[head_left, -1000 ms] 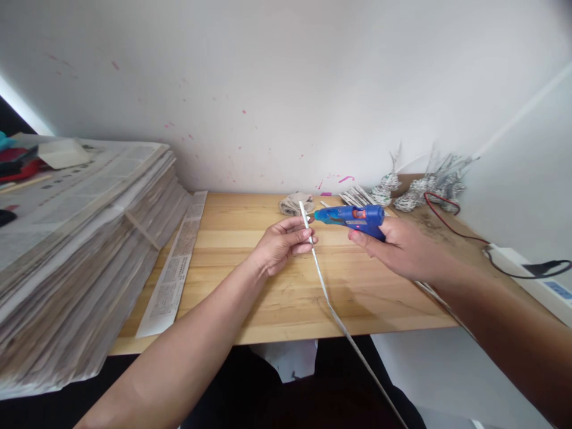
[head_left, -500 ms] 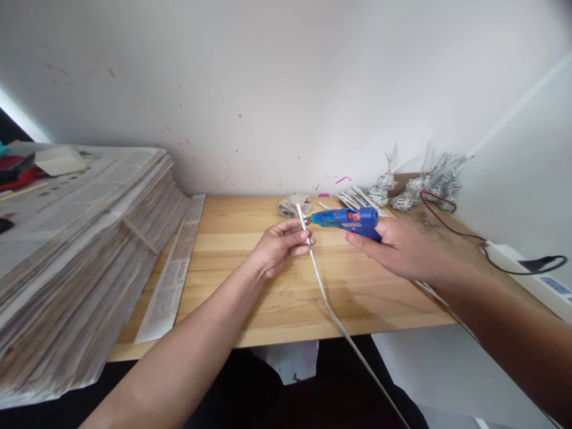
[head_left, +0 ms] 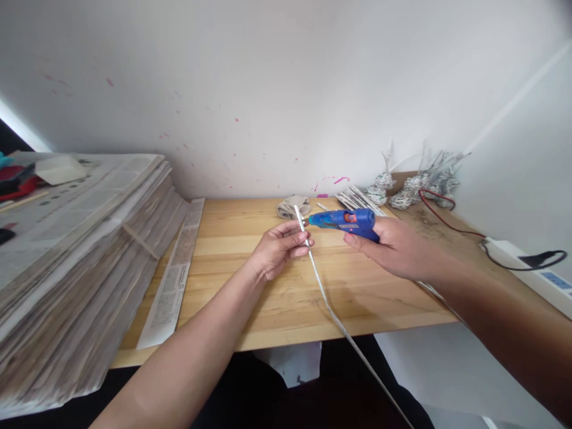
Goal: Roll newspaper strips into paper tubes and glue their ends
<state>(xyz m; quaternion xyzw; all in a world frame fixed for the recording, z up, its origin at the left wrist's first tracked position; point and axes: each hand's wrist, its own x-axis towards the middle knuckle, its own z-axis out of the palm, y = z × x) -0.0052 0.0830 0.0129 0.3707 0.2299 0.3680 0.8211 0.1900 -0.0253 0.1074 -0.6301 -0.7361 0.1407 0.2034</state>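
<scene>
My left hand (head_left: pixel 280 248) pinches a long thin rolled paper stick (head_left: pixel 324 294) near its far end; the stick runs back toward me past the front edge of the wooden table (head_left: pixel 250 286). My right hand (head_left: pixel 393 247) is wrapped round a blue hot glue gun (head_left: pixel 346 220), which points left. Its nozzle sits right at the stick, just above my left fingers.
A tall stack of newspapers (head_left: pixel 67 250) fills the left side, with a cut newspaper strip (head_left: pixel 174 277) beside it. At the back lie a paper coil (head_left: pixel 292 207), more paper sticks (head_left: pixel 357 198) and woven paper pieces (head_left: pixel 420 186). A power strip (head_left: pixel 531 271) with cables sits right.
Both hands, stick and glue gun have shifted slightly left and a little farther away. The nozzle stays at the stick's upper end.
</scene>
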